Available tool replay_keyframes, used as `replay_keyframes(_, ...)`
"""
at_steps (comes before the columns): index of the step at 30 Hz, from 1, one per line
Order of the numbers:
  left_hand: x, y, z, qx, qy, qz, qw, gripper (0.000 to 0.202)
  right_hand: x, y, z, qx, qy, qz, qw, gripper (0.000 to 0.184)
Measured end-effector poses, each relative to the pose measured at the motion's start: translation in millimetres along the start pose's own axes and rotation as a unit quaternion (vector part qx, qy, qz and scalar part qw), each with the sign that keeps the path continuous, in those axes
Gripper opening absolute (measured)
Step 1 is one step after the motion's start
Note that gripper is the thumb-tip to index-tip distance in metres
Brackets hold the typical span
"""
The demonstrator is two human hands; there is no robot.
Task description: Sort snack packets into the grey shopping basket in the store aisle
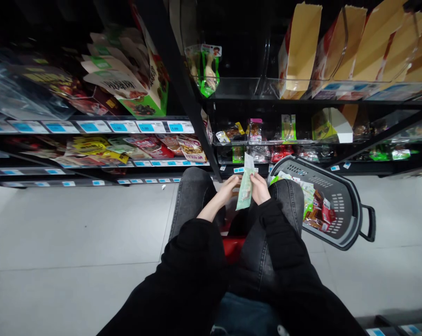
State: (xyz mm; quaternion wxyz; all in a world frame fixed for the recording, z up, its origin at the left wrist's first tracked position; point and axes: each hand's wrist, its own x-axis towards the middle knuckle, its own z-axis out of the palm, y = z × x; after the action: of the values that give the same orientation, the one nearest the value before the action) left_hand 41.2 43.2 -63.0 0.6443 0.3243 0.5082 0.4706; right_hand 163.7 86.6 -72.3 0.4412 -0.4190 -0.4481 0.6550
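Green packet [245, 192]: one, at frame centre;
Left hand [227, 189]: pinching its left edge;
Right hand [260, 188]: pinching its right edge;
Basket [342, 186]: one, right of centre; several packs [328, 213] inside, count unclear

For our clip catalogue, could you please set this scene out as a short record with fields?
Setting: store aisle, pale tiled floor
Right hand: grips a light green packet at its right side
Left hand: fingers at the packet's left edge, grip unclear
Basket: grey, beside the right knee, holding assorted packets
Ahead: black shelves with packaged goods
Upper right: tall cartons in a row
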Motion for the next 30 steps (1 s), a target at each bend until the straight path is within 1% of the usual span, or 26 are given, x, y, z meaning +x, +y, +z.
replay_keyframes(2, -1.2, -1.7, 3.6, -0.053, -0.034, -0.035, 0.997, 0.047, 0.3, 2.2, 2.6, -0.027, -0.020, 0.012, 0.999, 0.038)
replay_keyframes(4, -2.8, -1.7, 6.0, -0.067, -0.056, -0.057, 0.995, 0.049, 1.5, 5.1, 3.8, -0.106, -0.019, 0.011, 0.994, 0.033)
replay_keyframes(5, -3.4, -1.3, 6.3, -0.071, -0.060, -0.060, 0.994, 0.050, 2.3, 6.3, 3.3, -0.157, -0.007, 0.000, 0.988, 0.029)
replay_keyframes(7, -3.5, -0.4, 5.3, -0.067, -0.046, -0.049, 0.995, 0.047, 4.2, 7.2, 0.1, -0.234, 0.017, -0.028, 0.972, 0.025)
replay_keyframes(8, -2.9, -0.2, 4.0, -0.059, -0.031, -0.037, 0.997, 0.045, 5.0, 6.7, -2.4, -0.241, 0.021, -0.037, 0.970, 0.025)
replay_keyframes(9, -2.0, -0.4, 2.4, -0.049, -0.012, -0.021, 0.998, 0.042, 5.4, 5.6, -5.3, -0.222, 0.018, -0.042, 0.974, 0.026)
replay_keyframes(12, 2.0, -1.5, -3.6, -0.022, 0.038, 0.013, 0.999, 0.038, 4.9, -0.5, -13.6, -0.095, 0.001, -0.041, 0.995, 0.029)
replay_keyframes(14, 3.9, -0.9, -8.0, 0.005, 0.066, 0.033, 0.997, 0.039, 3.5, -5.4, -17.3, -0.071, -0.030, -0.038, 0.996, 0.027)
replay_keyframes(16, 4.3, 1.8, -12.1, 0.040, 0.079, 0.048, 0.995, 0.040, 1.9, -9.2, -18.7, -0.101, -0.074, -0.028, 0.992, 0.026)
replay_keyframes(18, 3.4, 5.7, -15.4, 0.076, 0.078, 0.057, 0.992, 0.038, 0.8, -10.7, -17.8, -0.128, -0.100, -0.019, 0.986, 0.029)
replay_keyframes(22, 0.9, 11.3, -18.8, 0.138, 0.078, 0.070, 0.985, 0.032, 0.3, -8.7, -13.6, -0.166, -0.079, -0.022, 0.983, 0.026)
replay_keyframes(27, -0.6, 12.5, -17.2, 0.198, 0.102, 0.079, 0.972, 0.027, -0.5, -7.0, -11.8, -0.237, -0.063, -0.056, 0.968, 0.021)
replay_keyframes(30, -1.2, 12.5, -14.8, 0.216, 0.114, 0.081, 0.966, 0.025, -2.0, -6.8, -10.3, -0.273, -0.040, -0.070, 0.959, 0.019)
